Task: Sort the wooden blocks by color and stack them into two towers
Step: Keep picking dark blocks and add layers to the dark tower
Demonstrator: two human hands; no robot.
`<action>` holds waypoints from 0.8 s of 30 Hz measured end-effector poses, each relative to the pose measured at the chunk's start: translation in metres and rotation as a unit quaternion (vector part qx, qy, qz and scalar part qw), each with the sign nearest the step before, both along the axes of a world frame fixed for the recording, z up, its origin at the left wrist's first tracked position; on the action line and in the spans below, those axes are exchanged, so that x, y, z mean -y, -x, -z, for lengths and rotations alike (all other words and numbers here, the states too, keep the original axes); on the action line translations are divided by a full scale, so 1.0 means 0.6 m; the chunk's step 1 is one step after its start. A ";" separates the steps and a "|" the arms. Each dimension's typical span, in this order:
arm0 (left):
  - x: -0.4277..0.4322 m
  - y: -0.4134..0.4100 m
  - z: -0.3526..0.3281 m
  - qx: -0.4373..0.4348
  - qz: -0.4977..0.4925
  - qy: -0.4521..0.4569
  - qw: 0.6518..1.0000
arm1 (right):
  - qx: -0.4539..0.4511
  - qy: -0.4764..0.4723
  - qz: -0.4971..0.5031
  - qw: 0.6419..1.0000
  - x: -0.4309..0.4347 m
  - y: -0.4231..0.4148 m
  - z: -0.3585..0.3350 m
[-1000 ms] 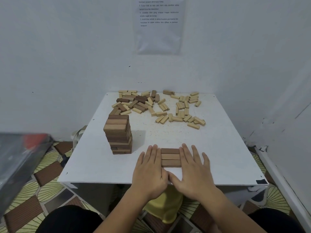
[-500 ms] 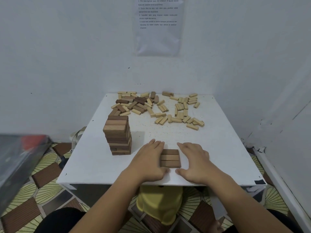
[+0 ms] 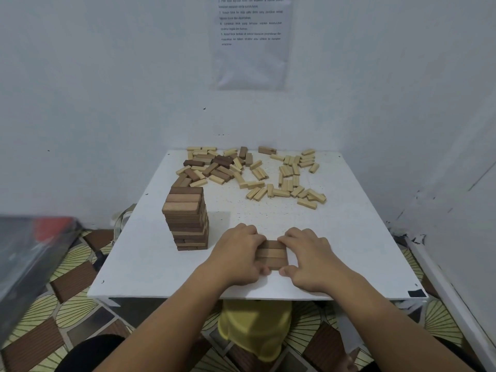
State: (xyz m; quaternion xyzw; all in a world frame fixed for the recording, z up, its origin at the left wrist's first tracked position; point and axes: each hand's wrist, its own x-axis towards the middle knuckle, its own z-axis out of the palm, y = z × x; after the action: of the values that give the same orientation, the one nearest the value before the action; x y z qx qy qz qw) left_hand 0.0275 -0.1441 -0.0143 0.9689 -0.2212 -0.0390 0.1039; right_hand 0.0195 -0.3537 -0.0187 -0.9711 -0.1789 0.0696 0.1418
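A row of three brown blocks [image 3: 272, 254] lies flat near the front of the white table [image 3: 335, 237]. My left hand [image 3: 239, 253] grips the row's left side, fingers curled over its far edge and thumb at the near edge. My right hand [image 3: 306, 253] grips the right side the same way. A tower of brown blocks [image 3: 186, 218] stands to the left of my hands. Loose light blocks [image 3: 287, 181] lie scattered at the back right, and a mixed heap of dark and light blocks [image 3: 214, 165] at the back left.
The table sits in a white corner, with a wall close behind and another to the right. A sheet of paper [image 3: 251, 41] hangs on the back wall. A yellow stool [image 3: 255, 328] is under the table's front edge. A dark box [image 3: 29, 259] is at the left.
Both hands went from lying flat beside the three-block row to curling around it from either side. The view has also drawn a little closer.
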 end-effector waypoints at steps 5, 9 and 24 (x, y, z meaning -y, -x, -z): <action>0.002 -0.003 -0.011 -0.010 0.008 -0.030 0.999 | -0.007 -0.016 0.013 1.000 0.001 -0.001 0.003; 0.002 -0.005 -0.034 -0.032 0.024 -0.064 0.997 | -0.007 -0.017 0.008 1.000 0.000 0.002 -0.005; -0.146 0.044 -0.276 0.073 0.030 0.083 0.993 | 0.081 -0.111 -0.081 0.987 -0.091 0.012 -0.251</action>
State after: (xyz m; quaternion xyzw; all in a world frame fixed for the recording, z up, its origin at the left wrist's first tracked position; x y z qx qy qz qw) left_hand 0.0009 -0.0565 0.1510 0.9501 -0.2593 0.0476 0.1665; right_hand 0.0124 -0.2992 0.1320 -0.9342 -0.2744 -0.0184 0.2273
